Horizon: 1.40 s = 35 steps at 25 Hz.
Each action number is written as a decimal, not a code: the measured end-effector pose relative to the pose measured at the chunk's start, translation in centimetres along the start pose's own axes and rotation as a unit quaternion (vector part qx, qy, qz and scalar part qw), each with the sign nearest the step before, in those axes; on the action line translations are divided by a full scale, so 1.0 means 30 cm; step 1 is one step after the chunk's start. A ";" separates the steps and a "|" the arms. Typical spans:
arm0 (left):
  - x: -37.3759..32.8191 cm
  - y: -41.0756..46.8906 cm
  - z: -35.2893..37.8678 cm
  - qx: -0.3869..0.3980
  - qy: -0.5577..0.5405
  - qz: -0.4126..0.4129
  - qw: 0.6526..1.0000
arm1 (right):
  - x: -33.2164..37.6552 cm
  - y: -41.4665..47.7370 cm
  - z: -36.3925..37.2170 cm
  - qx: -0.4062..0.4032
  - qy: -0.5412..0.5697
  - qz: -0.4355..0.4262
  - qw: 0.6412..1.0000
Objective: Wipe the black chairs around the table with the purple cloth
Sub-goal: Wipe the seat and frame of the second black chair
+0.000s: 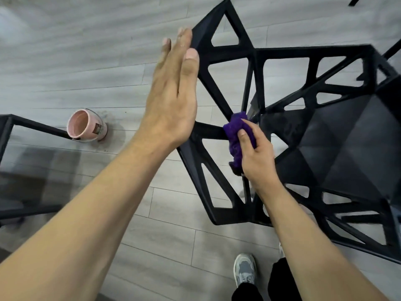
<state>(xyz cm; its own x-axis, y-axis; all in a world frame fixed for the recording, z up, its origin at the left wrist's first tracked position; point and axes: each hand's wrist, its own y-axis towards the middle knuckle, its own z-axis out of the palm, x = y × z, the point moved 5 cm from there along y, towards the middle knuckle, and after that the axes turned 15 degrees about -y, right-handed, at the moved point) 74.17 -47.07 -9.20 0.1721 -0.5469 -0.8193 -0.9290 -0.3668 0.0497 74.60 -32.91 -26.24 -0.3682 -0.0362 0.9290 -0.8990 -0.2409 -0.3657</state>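
A black chair (338, 135) with an open lattice back and a solid seat fills the right half of the head view. My left hand (173, 92) lies flat, fingers together and stretched out, against the top left edge of the backrest. My right hand (253, 153) is shut on a bunched purple cloth (235, 137) and presses it on a strut of the backrest near its middle. Part of the cloth hangs below my fingers.
A glass table (26, 161) with a black frame occupies the left edge. A pink cup (85, 125) stands on the grey plank floor beside it. My grey shoe (244, 269) and black trouser leg show at the bottom. Another black chair leg (355, 0) pokes in top right.
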 end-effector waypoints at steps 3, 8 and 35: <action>-0.002 0.015 0.007 0.005 0.024 0.013 1.000 | 0.134 -0.071 0.046 0.034 0.019 -0.055 0.998; 0.011 0.016 0.011 0.019 0.037 0.016 0.999 | 0.280 -0.201 0.073 0.085 -0.029 -0.155 0.984; -0.029 -0.028 0.048 0.024 0.223 0.132 0.966 | -0.090 -0.281 -0.110 -0.012 -0.323 0.056 0.945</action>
<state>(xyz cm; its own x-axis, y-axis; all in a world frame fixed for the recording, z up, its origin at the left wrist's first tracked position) 74.33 -45.20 -9.34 0.0422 -0.8899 -0.4542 -0.9718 -0.1421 0.1881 82.40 -27.58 -25.84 -0.2461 -0.6459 0.7227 -0.8712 -0.1793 -0.4570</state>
